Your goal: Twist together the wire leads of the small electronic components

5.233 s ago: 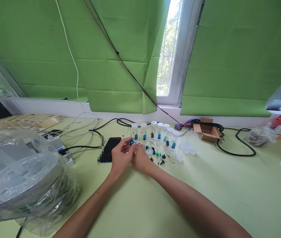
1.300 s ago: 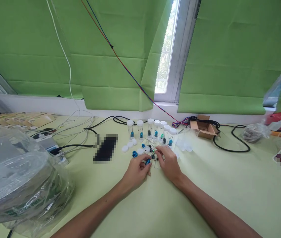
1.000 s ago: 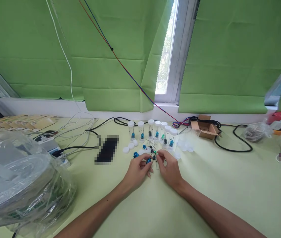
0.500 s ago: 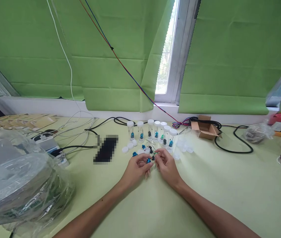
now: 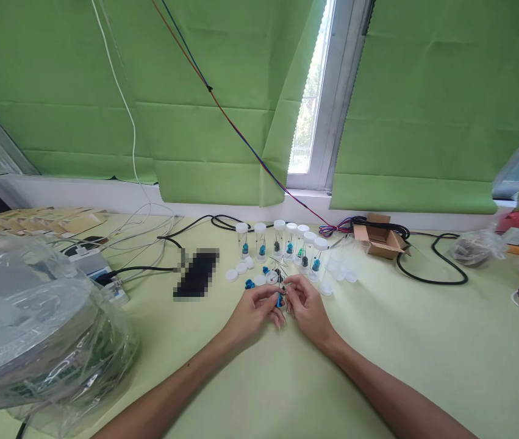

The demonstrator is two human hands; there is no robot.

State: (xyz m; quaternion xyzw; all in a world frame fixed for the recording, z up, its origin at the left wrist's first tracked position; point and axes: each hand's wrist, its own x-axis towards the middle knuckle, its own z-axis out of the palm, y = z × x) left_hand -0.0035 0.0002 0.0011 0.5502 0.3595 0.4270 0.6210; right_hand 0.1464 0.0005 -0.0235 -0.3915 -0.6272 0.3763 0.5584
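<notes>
Head view shows that the left hand (image 5: 259,310) has brought its blue part (image 5: 279,300) nearer to the right hand (image 5: 308,306) than half a second ago, and the part seems turned; so both hands appear busy at one spot, in front of the vials (image 5: 279,235). The left hand is narrow, holding this part. The right one is pinched close, but I cannot tell what it grips. Between hands and vials, loose parts (image 5: 265,270) stand in the way. Front-left of the vials lie caps (image 5: 241,267); to their right, a box (image 5: 382,249).
</notes>
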